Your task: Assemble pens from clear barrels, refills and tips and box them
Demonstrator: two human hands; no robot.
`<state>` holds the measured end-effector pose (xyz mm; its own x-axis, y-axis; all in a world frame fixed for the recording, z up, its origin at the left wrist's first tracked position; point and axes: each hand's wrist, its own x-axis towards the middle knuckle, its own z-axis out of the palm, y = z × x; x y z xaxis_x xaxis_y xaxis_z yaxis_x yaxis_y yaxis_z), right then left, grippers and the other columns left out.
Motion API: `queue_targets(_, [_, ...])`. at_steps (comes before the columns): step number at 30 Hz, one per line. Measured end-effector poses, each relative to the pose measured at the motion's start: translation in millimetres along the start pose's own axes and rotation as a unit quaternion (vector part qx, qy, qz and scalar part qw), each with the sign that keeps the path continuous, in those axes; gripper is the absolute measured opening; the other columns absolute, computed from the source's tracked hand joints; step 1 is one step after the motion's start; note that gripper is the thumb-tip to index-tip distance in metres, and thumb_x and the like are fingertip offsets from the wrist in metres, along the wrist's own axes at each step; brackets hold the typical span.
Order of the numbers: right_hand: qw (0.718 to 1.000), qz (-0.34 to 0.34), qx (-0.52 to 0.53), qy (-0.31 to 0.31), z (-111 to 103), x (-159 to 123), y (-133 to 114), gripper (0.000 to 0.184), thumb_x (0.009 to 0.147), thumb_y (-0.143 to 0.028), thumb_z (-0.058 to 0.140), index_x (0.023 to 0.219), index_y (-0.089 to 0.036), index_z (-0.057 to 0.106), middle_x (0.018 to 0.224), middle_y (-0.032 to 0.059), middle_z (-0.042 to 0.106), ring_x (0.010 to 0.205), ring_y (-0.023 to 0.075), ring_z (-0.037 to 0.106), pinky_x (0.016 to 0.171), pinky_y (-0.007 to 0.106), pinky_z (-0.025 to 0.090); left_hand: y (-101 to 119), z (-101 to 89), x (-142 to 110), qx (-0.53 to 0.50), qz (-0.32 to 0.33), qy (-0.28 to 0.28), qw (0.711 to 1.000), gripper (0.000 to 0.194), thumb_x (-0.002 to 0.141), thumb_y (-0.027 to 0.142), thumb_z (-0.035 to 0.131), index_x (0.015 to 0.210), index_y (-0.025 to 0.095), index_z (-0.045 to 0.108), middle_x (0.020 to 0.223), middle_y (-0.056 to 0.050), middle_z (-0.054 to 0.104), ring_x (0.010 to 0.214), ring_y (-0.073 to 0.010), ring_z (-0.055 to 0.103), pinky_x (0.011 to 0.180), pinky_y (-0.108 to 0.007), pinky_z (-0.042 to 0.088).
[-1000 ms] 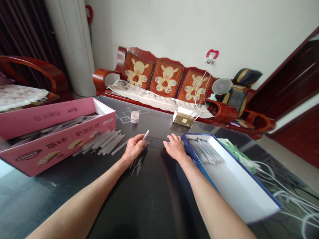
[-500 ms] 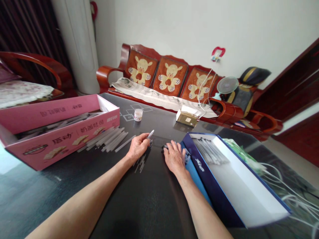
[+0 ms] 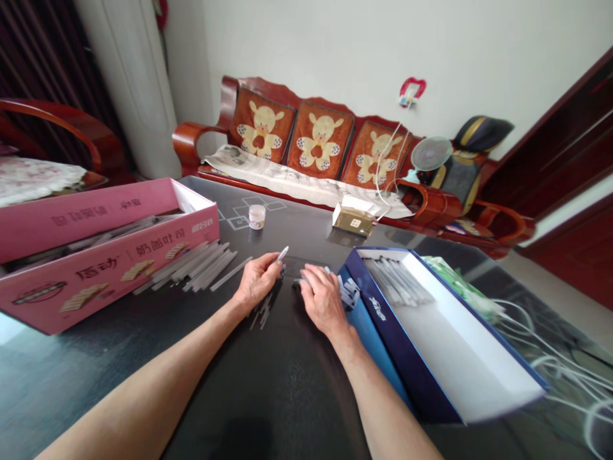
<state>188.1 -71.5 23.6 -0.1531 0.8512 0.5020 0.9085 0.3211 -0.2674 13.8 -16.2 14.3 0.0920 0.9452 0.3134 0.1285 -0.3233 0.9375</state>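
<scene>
My left hand [image 3: 258, 279] is closed on a slim whitish pen-like tube [image 3: 283, 253], its narrow end sticking up past thumb and finger. Below that hand, several thin tubes and small dark pieces [image 3: 262, 313] lie on the black tabletop. My right hand [image 3: 322, 295] is palm down with fingers stretched over small grey pieces, which it partly hides. More short grey pieces [image 3: 349, 292] lie just right of its fingers, against the dark blue box [image 3: 412, 364]. Inside that box, a row of translucent tubes [image 3: 398, 281] rests at the far end.
A pink carton [image 3: 115, 268] full of tubes stands at left, with a pile of loose tubes [image 3: 201, 268] beside it. Farther back are a small cup [image 3: 257, 217] and a tissue box [image 3: 353, 220]. White cables [image 3: 560, 367] and a green-white packet [image 3: 460, 287] lie at right.
My right hand has moved left, away from the blue box, uncovering grey pieces beside it. The left hand keeps its hold on the tube. The camera view has shifted slightly.
</scene>
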Motion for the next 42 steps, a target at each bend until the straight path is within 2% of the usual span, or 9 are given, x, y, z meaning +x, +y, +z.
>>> queue_targets(3, [0.997, 0.058, -0.004, 0.046, -20.6, 1.0, 22.7, 0.028, 0.090, -0.021, 0.043, 0.100, -0.017, 0.069, 0.101, 0.0101, 0.066, 0.095, 0.0199, 0.060, 0.089, 0.030, 0.044, 0.0, -1.3, -2.6, 0.077, 0.051, -0.006, 0.996, 0.036, 0.084, 0.040, 0.050, 0.101, 0.014, 0.069, 0.063, 0.001, 0.060, 0.058, -0.0106, 0.053, 0.058, -0.019, 0.040])
queue_targets(8, [0.997, 0.076, -0.026, -0.003, -40.0, -2.8, 46.9, 0.022, 0.083, -0.016, 0.050, 0.087, -0.018, 0.071, 0.083, 0.0062, 0.064, 0.075, 0.0169, 0.061, 0.075, 0.026, 0.046, 3.3, -3.4, -5.9, 0.195, 0.105, -0.016, 0.975, 0.033, 0.089, 0.037, 0.047, 0.104, 0.016, 0.068, 0.077, -0.002, 0.070, 0.069, -0.0132, 0.062, 0.067, -0.020, 0.044])
queue_targets(13, [0.994, 0.061, -0.040, -0.082, -36.4, -7.7, 28.4, 0.016, 0.083, -0.021, 0.055, 0.081, -0.021, 0.071, 0.086, 0.0048, 0.065, 0.079, 0.0163, 0.061, 0.074, 0.026, 0.044, 0.3, -2.1, -6.3, 0.232, 0.189, -0.036, 0.954, 0.030, 0.091, 0.029, 0.045, 0.110, 0.017, 0.064, 0.096, -0.007, 0.072, 0.085, -0.0163, 0.067, 0.078, -0.023, 0.047])
queue_targets(19, [0.981, 0.092, -0.115, -0.125, -32.2, -14.5, 12.1, 0.016, 0.082, -0.033, 0.060, 0.080, -0.021, 0.071, 0.084, 0.0075, 0.065, 0.082, 0.0204, 0.061, 0.075, 0.030, 0.043, -9.5, 0.5, -4.4, 0.243, 0.221, -0.028, 0.944, 0.026, 0.090, 0.025, 0.046, 0.109, 0.017, 0.063, 0.094, -0.006, 0.072, 0.081, -0.0155, 0.067, 0.075, -0.023, 0.049])
queue_targets(26, [0.985, 0.077, -0.128, -0.082, -18.6, -17.0, 10.9, 0.010, 0.078, -0.025, 0.061, 0.078, -0.020, 0.068, 0.083, 0.0076, 0.064, 0.079, 0.0218, 0.060, 0.074, 0.033, 0.042, -10.3, 1.6, -6.0, 0.255, 0.238, -0.042, 0.936, 0.026, 0.091, 0.026, 0.046, 0.110, 0.018, 0.062, 0.091, -0.005, 0.070, 0.079, -0.0147, 0.066, 0.074, -0.023, 0.049])
queue_targets(32, [0.994, 0.037, 0.073, 0.071, -17.2, -13.6, 9.4, 0.009, 0.082, -0.022, 0.056, 0.084, -0.019, 0.064, 0.088, 0.0066, 0.064, 0.082, 0.0179, 0.061, 0.078, 0.030, 0.047, -6.7, 3.3, -8.3, 0.269, 0.257, -0.062, 0.926, 0.026, 0.092, 0.026, 0.045, 0.111, 0.017, 0.061, 0.090, -0.006, 0.069, 0.078, -0.0149, 0.065, 0.073, -0.024, 0.050])
queue_targets(34, [0.979, 0.053, 0.158, 0.119, -13.7, -12.9, 7.6, 0.011, 0.084, -0.025, 0.056, 0.088, -0.019, 0.064, 0.086, 0.0055, 0.065, 0.079, 0.0169, 0.061, 0.077, 0.029, 0.049, -4.9, 3.7, -9.5, 0.275, 0.266, -0.073, 0.921, 0.027, 0.092, 0.025, 0.045, 0.112, 0.017, 0.060, 0.091, -0.006, 0.069, 0.079, -0.0154, 0.066, 0.073, -0.025, 0.051])
queue_targets(37, [0.934, 0.135, 0.298, 0.145, -6.6, -12.2, 4.1, 0.023, 0.085, -0.032, 0.057, 0.103, -0.020, 0.062, 0.092, 0.0050, 0.067, 0.079, 0.0160, 0.063, 0.074, 0.029, 0.051, -2.2, 4.1, -11.8, 0.292, 0.279, -0.087, 0.911, 0.029, 0.093, 0.026, 0.044, 0.117, 0.016, 0.058, 0.096, -0.007, 0.069, 0.083, -0.0167, 0.066, 0.075, -0.026, 0.052])
queue_targets(42, [0.786, 0.273, 0.538, 0.137, 0.6, -8.8, 0.0, 0.032, 0.079, -0.040, 0.065, 0.104, -0.022, 0.061, 0.088, 0.0009, 0.068, 0.078, 0.0136, 0.066, 0.071, 0.027, 0.053, 2.8, 5.2, -15.8, 0.318, 0.301, -0.120, 0.891, 0.035, 0.094, 0.026, 0.041, 0.126, 0.017, 0.052, 0.094, -0.007, 0.068, 0.080, -0.0159, 0.067, 0.071, -0.025, 0.053])
